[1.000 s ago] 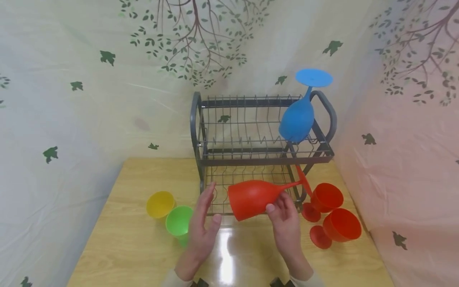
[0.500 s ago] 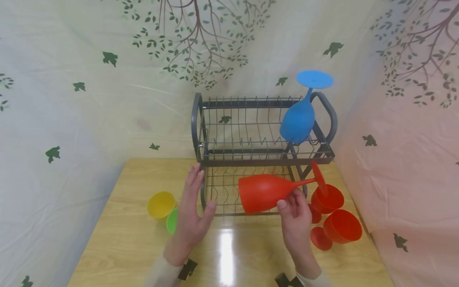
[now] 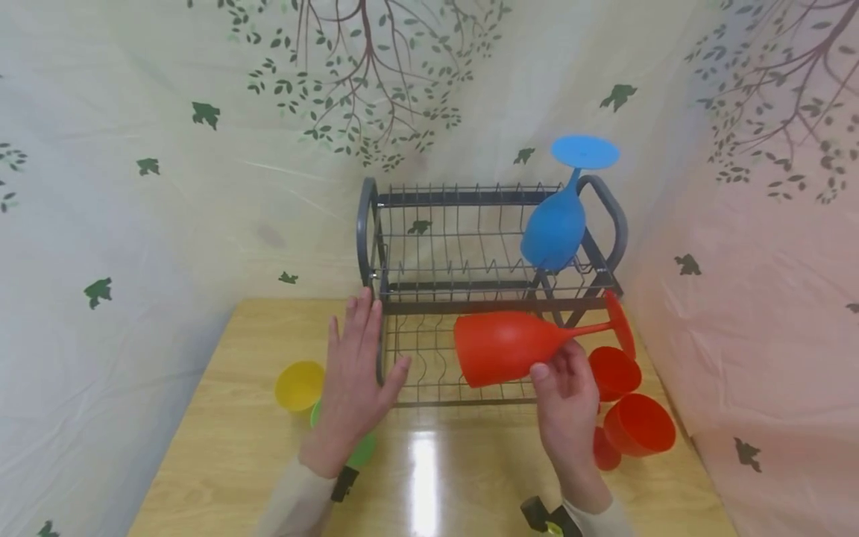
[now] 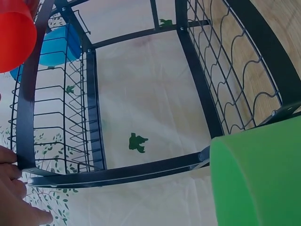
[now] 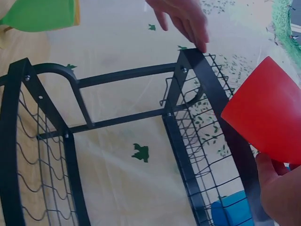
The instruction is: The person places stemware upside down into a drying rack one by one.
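My right hand (image 3: 567,399) grips a red plastic wine goblet (image 3: 506,348) near the base of its bowl. The goblet lies sideways in the air before the two-tier dish rack (image 3: 432,307), its mouth to the left and its foot to the right. With straight fingers, my left hand (image 3: 352,388) reaches to the upper tier's front left corner; in the right wrist view the fingertips (image 5: 201,46) are right at that corner. An upside-down blue goblet (image 3: 553,231) leans at the right end of the upper tier.
A yellow goblet (image 3: 298,386) and a green goblet (image 3: 363,450), partly hidden by my left hand, stand left on the wooden table (image 3: 221,447). Two more red goblets, one behind (image 3: 614,375) and one nearer (image 3: 640,426), lie tilted at the right. A patterned curtain (image 3: 134,224) closes off the back.
My right hand has carried the red goblet right and up toward the upper tier. My left hand has moved left and forward to the rack's front left corner.
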Motion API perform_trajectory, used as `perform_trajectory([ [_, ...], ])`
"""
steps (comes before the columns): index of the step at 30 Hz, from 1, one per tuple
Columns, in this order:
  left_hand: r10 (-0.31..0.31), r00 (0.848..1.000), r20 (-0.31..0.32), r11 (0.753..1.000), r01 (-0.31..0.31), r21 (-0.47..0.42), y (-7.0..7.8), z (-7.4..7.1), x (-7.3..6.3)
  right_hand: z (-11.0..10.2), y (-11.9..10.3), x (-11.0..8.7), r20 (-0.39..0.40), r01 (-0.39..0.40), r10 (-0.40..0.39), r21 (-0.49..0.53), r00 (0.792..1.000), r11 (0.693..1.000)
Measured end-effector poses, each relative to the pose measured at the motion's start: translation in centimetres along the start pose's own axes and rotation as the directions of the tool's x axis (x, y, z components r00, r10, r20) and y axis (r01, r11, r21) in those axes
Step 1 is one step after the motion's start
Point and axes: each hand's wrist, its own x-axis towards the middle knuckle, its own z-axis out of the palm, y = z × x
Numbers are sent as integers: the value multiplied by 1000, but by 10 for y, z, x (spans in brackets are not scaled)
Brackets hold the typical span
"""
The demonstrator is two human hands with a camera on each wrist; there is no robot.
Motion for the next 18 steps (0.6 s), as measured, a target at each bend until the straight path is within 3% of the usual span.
perform_trajectory([
  [8,-3,999,34,998,1,63,-2,0,0,2,-18,13,-21,67,-68,-16,997,998],
  [18,-1,999,35,997,-1,78,-3,1,-1,8,-37,31,-13,181,-181,6,983,983],
])
